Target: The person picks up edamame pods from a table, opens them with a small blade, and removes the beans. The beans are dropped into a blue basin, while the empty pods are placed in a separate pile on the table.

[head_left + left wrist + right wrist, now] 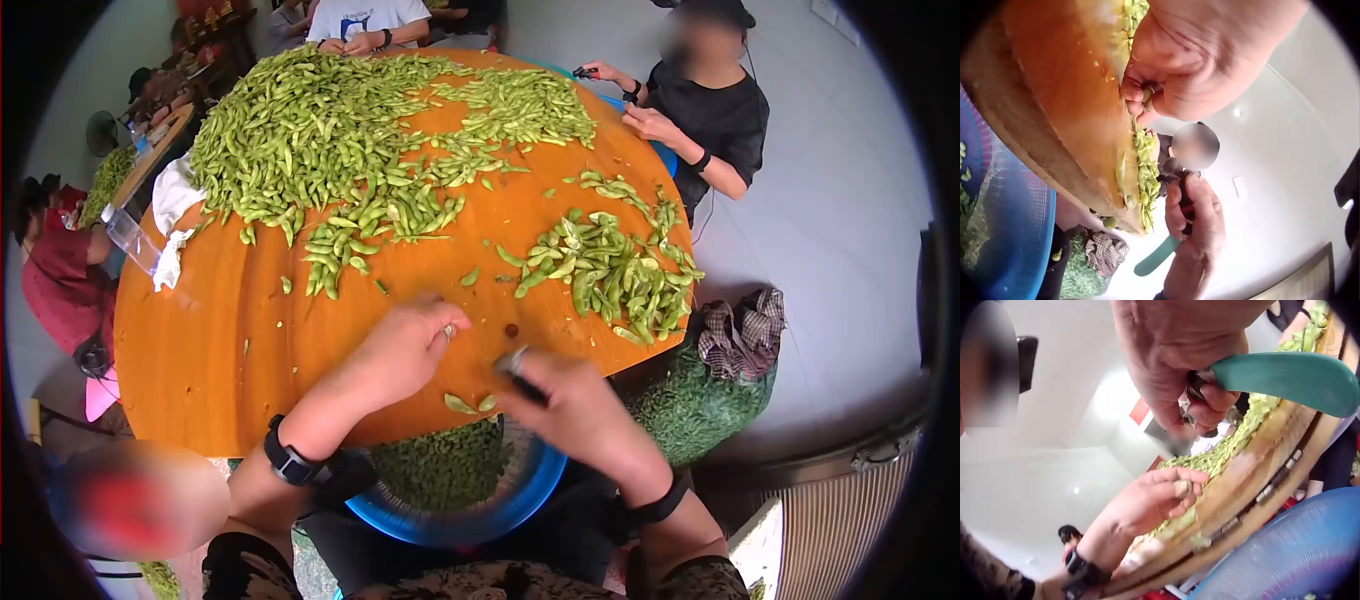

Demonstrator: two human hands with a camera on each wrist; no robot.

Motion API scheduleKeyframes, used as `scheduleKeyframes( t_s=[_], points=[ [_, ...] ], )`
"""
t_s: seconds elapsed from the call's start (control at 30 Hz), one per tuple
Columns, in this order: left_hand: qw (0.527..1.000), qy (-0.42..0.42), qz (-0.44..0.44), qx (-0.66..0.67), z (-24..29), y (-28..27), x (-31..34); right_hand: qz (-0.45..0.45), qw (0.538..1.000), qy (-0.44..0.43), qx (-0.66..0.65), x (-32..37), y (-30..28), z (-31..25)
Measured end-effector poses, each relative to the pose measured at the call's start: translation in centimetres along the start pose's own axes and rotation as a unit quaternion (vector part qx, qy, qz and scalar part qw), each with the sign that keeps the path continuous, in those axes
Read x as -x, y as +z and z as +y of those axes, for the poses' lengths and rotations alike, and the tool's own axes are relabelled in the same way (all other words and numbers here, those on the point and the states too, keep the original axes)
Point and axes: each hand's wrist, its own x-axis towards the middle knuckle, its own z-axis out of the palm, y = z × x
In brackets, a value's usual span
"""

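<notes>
At lower centre, the right hand gripped the teal-handled tool, best kept clear of the left hand, whose hold was indeterminable.

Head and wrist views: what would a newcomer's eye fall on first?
The great heap of green pods at the far left of the wooden table. Next, the blue basket below the table's near edge, and the teal-handled tool in the right hand.

A clear bottle and a crumpled white cloth share the tabletop's left edge, a round fan beyond them, a checked cloth bunched off the right side.
</notes>
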Motion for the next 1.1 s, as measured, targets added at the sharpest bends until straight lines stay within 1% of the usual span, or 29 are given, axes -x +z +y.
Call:
scheduleKeyframes(
  t_s=[0.03, 0.07, 0.13, 0.17, 0.2, 0.23, 0.27, 0.3, 0.33, 0.37, 0.4, 0.43, 0.47, 0.5, 0.53, 0.57, 0.6, 0.63, 0.67, 0.7, 0.73, 0.77, 0.8, 0.87, 0.9, 0.97, 1.0, 1.07, 1.1],
  points=[
    [1.000, -0.003, -0.001, -0.003, 0.7, -0.3, 0.5, -0.045, 0.999, 0.010, -0.010, 0.4, 0.5, -0.4],
    [1.000, 0.000, -0.011, 0.001, 1.7, -0.6, 1.2, -0.047, 0.999, 0.013, 0.016, 0.7, 1.5, -0.2],
    [1.000, 0.002, -0.022, 0.002, 3.5, -0.9, 3.0, -0.050, 0.998, 0.019, 0.011, 1.6, 1.5, -0.9],
    [0.999, -0.001, -0.051, 0.007, 4.2, -0.9, 4.3, -0.049, 0.999, 0.019, 0.007, 2.5, 1.8, -0.9],
    [0.997, -0.005, -0.079, 0.013, 4.7, -0.7, 5.6, -0.067, 0.998, -0.005, -0.008, 3.6, 2.0, -0.8],
    [0.996, 0.023, -0.083, 0.015, 5.0, -0.3, 6.9, -0.085, 0.996, -0.028, -0.022, 4.6, 2.1, -0.7],
    [0.995, 0.050, -0.088, 0.018, 5.2, 0.1, 8.1, -0.085, 0.996, -0.028, -0.024, 5.4, 2.2, -0.5],
    [0.989, 0.035, -0.138, 0.044, 5.0, 0.3, 9.1, -0.097, 0.994, 0.023, -0.034, 6.1, 2.2, -0.2],
    [0.989, 0.034, -0.140, 0.044, 5.0, 0.8, 10.0, -0.110, 0.990, 0.075, -0.043, 6.8, 2.4, 0.1],
    [0.987, 0.019, -0.154, 0.051, 5.1, 1.3, 10.9, -0.029, 0.995, 0.070, -0.063, 7.4, 3.5, 1.5],
    [0.984, 0.003, -0.167, 0.057, 5.2, 1.7, 11.5, -0.030, 0.995, 0.071, -0.064, 7.3, 3.1, 1.1],
    [0.983, -0.010, -0.180, 0.043, 5.5, 1.8, 11.8, -0.039, 0.975, 0.177, -0.131, 6.8, 2.4, 0.1],
    [0.983, -0.012, -0.178, 0.041, 6.0, 1.7, 11.7, -0.048, 0.939, 0.278, -0.196, 6.3, 2.0, -0.4],
    [0.988, -0.041, -0.147, 0.026, 6.5, 1.5, 11.6, -0.049, 0.940, 0.273, -0.197, 6.3, 2.3, -0.3],
    [0.991, -0.071, -0.115, 0.010, 7.0, 1.4, 11.3, -0.039, 0.958, 0.224, -0.177, 6.4, 2.9, -0.2],
    [0.991, -0.070, -0.112, 0.006, 7.3, 1.2, 10.6, -0.028, 0.972, 0.175, -0.155, 6.5, 3.2, -0.2],
    [0.996, -0.019, -0.021, -0.084, 7.7, 1.1, 9.4, -0.028, 0.973, 0.169, -0.155, 6.5, 3.1, -0.3],
    [0.982, 0.033, 0.073, -0.172, 8.0, 0.9, 8.6, -0.008, 0.975, 0.171, -0.145, 6.3, 2.8, -0.5],
    [0.980, 0.030, 0.081, -0.178, 7.7, 1.1, 8.2, 0.010, 0.976, 0.170, -0.135, 6.2, 2.5, -0.6],
    [0.981, 0.064, 0.070, -0.168, 6.5, 1.6, 7.6, 0.031, 0.957, 0.194, -0.211, 6.2, 2.4, -0.8],
    [0.981, 0.097, 0.060, -0.158, 5.1, 2.0, 7.1, 0.025, 0.960, 0.182, -0.211, 6.2, 2.2, -0.6],
    [0.987, 0.093, 0.035, -0.124, 3.9, 2.7, 7.2, 0.034, 0.967, 0.180, -0.178, 6.3, 2.0, -0.4],
    [0.986, 0.092, 0.043, -0.132, 4.3, 2.8, 6.7, 0.047, 0.972, 0.181, -0.146, 6.7, 1.9, 0.0],
    [1.000, 0.002, -0.007, 0.004, 6.2, 4.5, 4.6, 0.024, 0.971, 0.193, -0.137, 8.1, 3.1, 1.7],
    [1.000, 0.000, 0.001, 0.001, 7.1, 5.0, 3.4, 0.023, 0.973, 0.194, -0.126, 8.3, 3.4, 1.8],
    [0.998, 0.059, 0.035, -0.010, 8.3, 4.6, 0.6, 0.009, 0.975, 0.194, -0.105, 8.3, 3.5, 1.6],
    [0.997, 0.060, 0.042, -0.015, 8.3, 3.6, 0.1, 0.008, 0.977, 0.186, -0.104, 8.4, 3.6, 1.5],
    [0.992, 0.015, 0.022, -0.122, 7.8, 0.9, -0.3, -0.021, 0.968, 0.213, -0.134, 8.4, 3.5, 1.6],
    [0.963, 0.071, 0.080, -0.246, 5.3, -0.4, -0.5, -0.039, 0.960, 0.228, -0.157, 8.1, 3.1, 1.0]
  ],
)
